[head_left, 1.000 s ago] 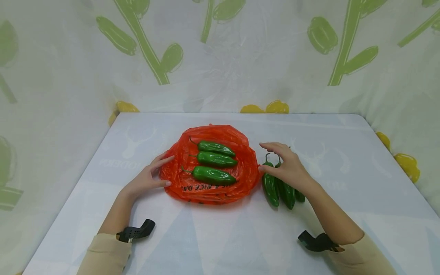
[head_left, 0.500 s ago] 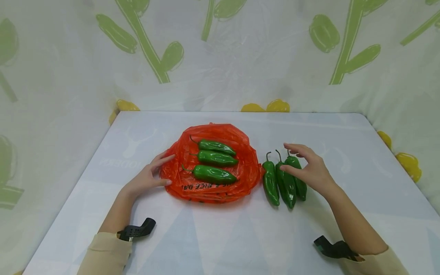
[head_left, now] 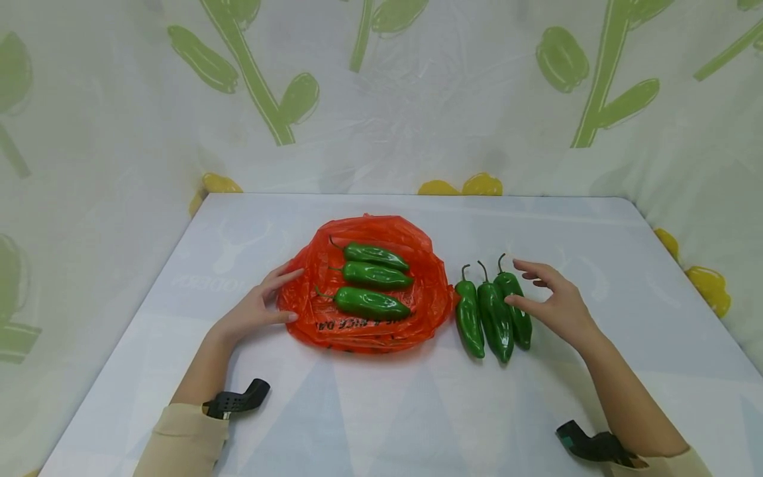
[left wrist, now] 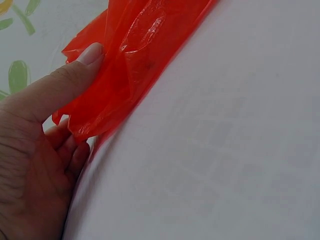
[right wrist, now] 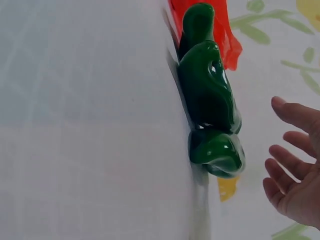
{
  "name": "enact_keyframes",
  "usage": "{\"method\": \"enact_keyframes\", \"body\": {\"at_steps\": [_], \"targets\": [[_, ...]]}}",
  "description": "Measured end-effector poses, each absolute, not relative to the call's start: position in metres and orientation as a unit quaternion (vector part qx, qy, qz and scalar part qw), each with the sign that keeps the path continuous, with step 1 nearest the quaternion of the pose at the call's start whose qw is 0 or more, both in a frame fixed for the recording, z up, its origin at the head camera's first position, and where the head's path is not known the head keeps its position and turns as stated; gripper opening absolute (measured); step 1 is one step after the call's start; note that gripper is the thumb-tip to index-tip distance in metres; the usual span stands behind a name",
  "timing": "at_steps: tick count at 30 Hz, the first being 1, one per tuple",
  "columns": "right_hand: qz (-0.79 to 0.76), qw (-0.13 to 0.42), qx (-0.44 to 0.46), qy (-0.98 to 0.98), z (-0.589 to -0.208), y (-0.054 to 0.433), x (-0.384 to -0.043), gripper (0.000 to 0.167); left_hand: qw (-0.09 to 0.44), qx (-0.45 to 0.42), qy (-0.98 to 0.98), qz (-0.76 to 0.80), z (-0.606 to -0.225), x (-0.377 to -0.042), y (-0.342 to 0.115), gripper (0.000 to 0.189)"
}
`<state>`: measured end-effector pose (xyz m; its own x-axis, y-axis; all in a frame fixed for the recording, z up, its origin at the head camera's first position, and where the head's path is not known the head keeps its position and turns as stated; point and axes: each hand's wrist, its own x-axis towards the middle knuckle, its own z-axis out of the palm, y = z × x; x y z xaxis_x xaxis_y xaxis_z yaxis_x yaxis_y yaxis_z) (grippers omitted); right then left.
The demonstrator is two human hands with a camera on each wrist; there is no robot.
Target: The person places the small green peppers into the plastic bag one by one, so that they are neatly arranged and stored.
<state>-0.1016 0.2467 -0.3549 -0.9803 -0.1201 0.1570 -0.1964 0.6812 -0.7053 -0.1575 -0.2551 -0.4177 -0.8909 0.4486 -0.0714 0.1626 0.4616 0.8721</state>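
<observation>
- Appears to be at the point of taking up a pepper, with right hand (head_left: 554, 306) nearest to a row of three glossy, long, tapering green peppers (head_left: 495, 319).
- Holds that hand well open, thumb and fingers parted, gripping nothing, just apart from the outermost pepper in the right wrist view.
- Curves left hand (head_left: 249, 313) along the left edge of a crumpled, thin red plastic bag (head_left: 381, 228), fingers spread, thumb touching, no firm grip evident.
- Likely calls next for closing thumb and fingertips lightly round a slick-skinned pepper, steadying the bag opposite.
- Shows the row lying on a white, faintly patterned tabletop (head_left: 381, 411), just right of the bag, curled stems pointing away from the person.
- Includes three more peppers (head_left: 375, 276) side by side on the bag, smooth, shiny, seemingly unblemished, stems leftward.
</observation>
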Motion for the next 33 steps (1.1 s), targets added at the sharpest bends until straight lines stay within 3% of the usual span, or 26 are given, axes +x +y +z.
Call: {"method": "enact_keyframes", "body": {"at_steps": [19,29,33], "targets": [[0.403,-0.012,0.059,-0.913,-0.383,0.265,-0.108,0.064,0.151,0.178,0.841,0.487,-0.418,-0.158,-0.255,0.075],[0.399,0.000,0.063,-0.915,-0.380,0.266,-0.108,0.059,0.147,0.183,0.846,0.480,-0.418,-0.158,-0.255,0.076],[0.394,-0.029,0.045,-0.917,-0.379,0.262,-0.107,0.058,0.149,0.179,0.846,0.480,-0.417,-0.158,-0.255,0.076]]}}
